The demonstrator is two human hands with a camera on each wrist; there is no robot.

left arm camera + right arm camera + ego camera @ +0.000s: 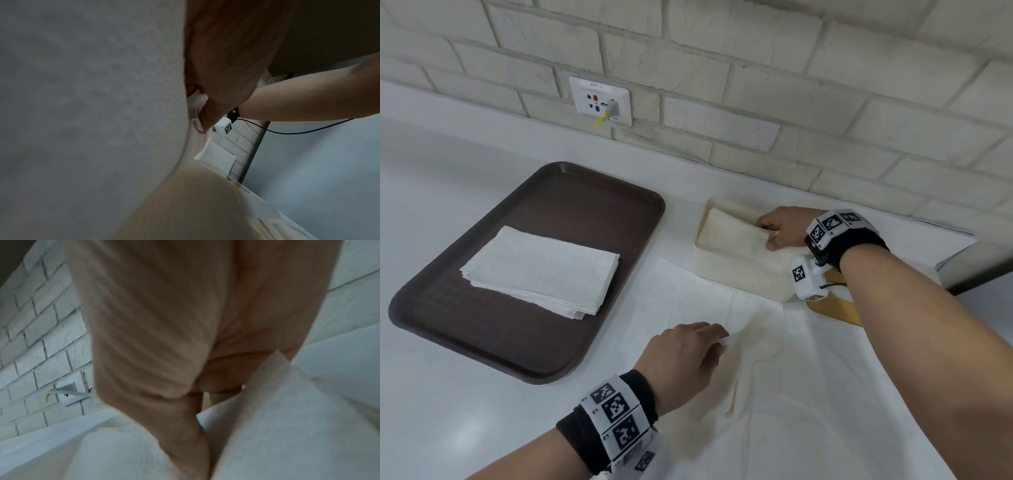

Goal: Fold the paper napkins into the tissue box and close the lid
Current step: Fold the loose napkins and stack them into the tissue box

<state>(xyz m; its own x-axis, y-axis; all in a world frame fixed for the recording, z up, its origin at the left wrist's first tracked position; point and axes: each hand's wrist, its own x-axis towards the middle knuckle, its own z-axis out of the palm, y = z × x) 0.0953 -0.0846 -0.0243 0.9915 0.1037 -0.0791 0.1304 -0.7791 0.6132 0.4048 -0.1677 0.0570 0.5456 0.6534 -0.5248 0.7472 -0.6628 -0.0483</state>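
Inside the cream tissue box [739, 274] at the counter's back, a folded napkin [732, 234] sits tilted, our right hand [787, 228] pinching its near edge between thumb and fingers. We judge the paper featherlight, limp and easily torn; edges and corners are the places to hold. Our left hand [685, 356] curls on a spread sheet [791, 359], probably nipping it, though the view is poor. More napkins [541, 270] are stacked on the brown tray [599, 192].
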